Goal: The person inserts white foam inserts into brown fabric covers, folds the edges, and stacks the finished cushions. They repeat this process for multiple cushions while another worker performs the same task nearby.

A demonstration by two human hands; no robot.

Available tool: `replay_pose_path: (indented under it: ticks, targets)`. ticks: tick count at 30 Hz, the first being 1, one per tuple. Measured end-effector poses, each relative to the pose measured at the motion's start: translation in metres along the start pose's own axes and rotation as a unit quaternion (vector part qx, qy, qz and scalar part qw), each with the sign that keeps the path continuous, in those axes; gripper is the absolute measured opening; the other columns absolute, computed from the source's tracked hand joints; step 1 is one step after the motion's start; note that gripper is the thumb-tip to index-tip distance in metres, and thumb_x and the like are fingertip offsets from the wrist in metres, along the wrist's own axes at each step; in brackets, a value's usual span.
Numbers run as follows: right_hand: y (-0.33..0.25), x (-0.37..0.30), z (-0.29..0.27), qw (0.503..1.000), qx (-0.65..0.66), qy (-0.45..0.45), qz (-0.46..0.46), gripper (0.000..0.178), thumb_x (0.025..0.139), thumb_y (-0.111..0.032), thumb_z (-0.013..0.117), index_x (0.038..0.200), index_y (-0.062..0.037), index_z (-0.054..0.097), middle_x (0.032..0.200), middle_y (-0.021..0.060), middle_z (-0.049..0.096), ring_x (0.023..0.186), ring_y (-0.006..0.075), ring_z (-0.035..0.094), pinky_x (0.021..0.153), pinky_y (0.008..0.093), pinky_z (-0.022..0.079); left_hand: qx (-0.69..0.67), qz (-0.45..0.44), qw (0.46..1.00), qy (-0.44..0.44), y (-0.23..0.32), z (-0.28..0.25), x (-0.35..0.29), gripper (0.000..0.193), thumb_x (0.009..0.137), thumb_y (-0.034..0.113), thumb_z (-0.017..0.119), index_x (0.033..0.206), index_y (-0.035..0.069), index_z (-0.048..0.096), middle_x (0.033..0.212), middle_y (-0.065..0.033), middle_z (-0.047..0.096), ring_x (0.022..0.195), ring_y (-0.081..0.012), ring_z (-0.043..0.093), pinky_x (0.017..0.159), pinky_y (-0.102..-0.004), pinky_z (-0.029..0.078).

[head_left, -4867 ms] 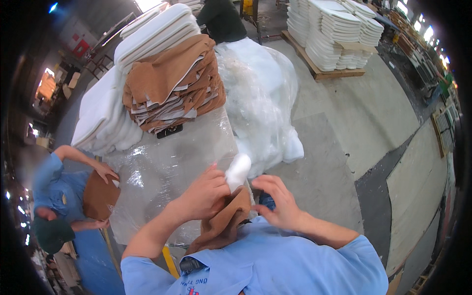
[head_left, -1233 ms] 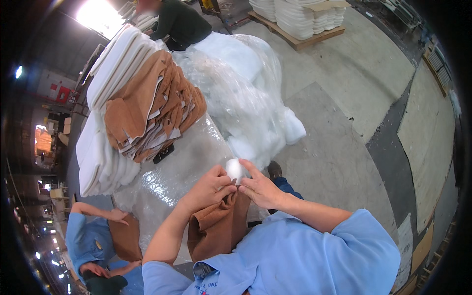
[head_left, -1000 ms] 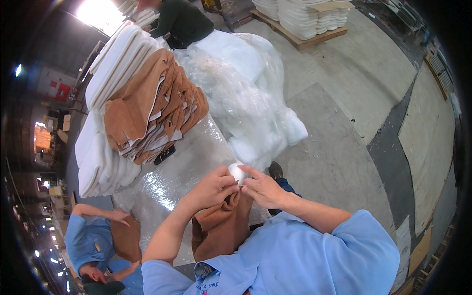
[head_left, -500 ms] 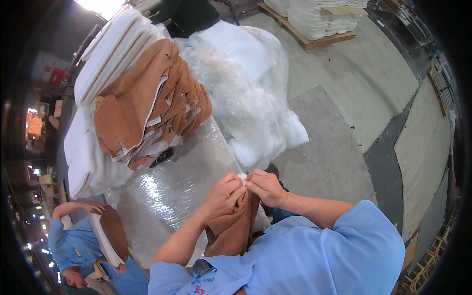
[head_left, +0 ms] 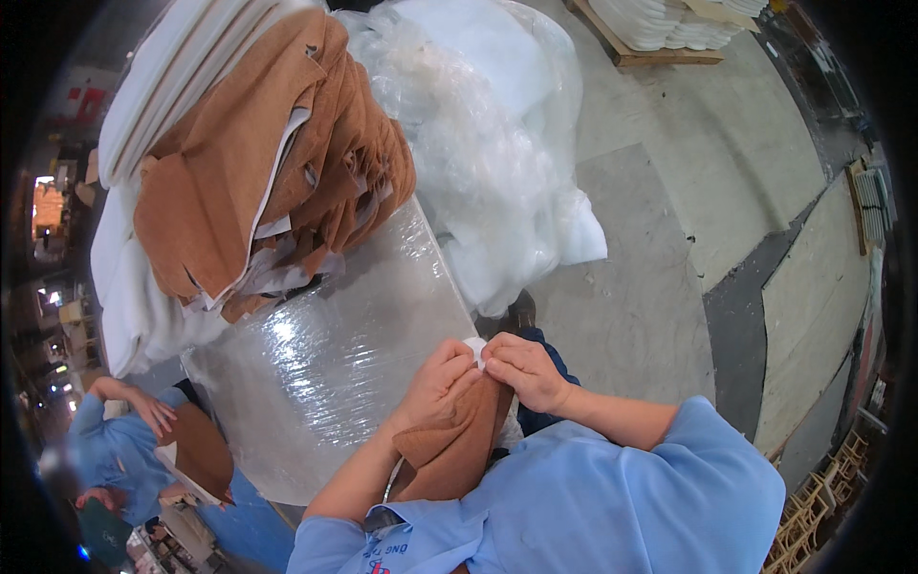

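Observation:
A brown fabric cover lies bunched against my front, its upper end drawn up between my hands. At that end a small white piece sticks out; whether it is lining or padding I cannot tell. My left hand pinches the cover from the left with curled fingers. Close beside it, nearly touching, my right hand grips the same end, its thumb and fingers pressed together at the white piece. The fingertips partly hide the edge they hold.
A plastic-wrapped table bears a heap of brown covers and stacked white foam pads. Beyond its right edge lies a bag of white padding. At lower left a co-worker handles a brown-and-white piece. A loaded pallet stands behind.
The view has shifted, so the brown heap sits further up and left. My hands stay pinched on the cover, with slightly more white showing. The co-worker's hand has moved along their piece.

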State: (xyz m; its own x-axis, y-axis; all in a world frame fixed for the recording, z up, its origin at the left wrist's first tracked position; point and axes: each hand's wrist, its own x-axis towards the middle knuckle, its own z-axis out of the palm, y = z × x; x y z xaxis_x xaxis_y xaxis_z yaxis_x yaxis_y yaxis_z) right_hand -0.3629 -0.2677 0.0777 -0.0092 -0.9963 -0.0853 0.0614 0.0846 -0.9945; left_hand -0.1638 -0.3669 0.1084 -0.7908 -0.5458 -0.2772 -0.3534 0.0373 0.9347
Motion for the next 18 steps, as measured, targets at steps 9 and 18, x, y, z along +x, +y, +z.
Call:
replay_pose_path:
  ticks: [9, 18]
  targets:
    - [0.028, -0.003, 0.01, 0.997, -0.045, 0.016, 0.055, 0.026, 0.106, -0.023, 0.059, 0.1, 0.0008, 0.067, 0.107, 0.0114, 0.055, 0.103, 0.0256, 0.056, 0.092, 0.0353, 0.047, -0.167, -0.139, 0.976, -0.028, -0.03, -0.003, 0.006, 0.023, 0.106, 0.021, 0.062, 0.102, -0.001, 0.067, 0.105, -0.0038, 0.055, 0.1, -0.0151, 0.054, 0.091, -0.0291, 0.044]
    - [0.1, 0.001, 0.022, 0.99, 0.011, 0.016, 0.142, 0.033, 0.108, -0.032, 0.058, 0.102, -0.0009, 0.069, 0.104, 0.0099, 0.054, 0.102, 0.0243, 0.052, 0.092, 0.035, 0.044, -0.133, -0.224, 0.965, -0.014, -0.095, 0.008, 0.021, 0.028, 0.106, 0.029, 0.064, 0.103, 0.001, 0.069, 0.105, -0.0049, 0.058, 0.099, -0.0155, 0.056, 0.09, -0.0304, 0.046]
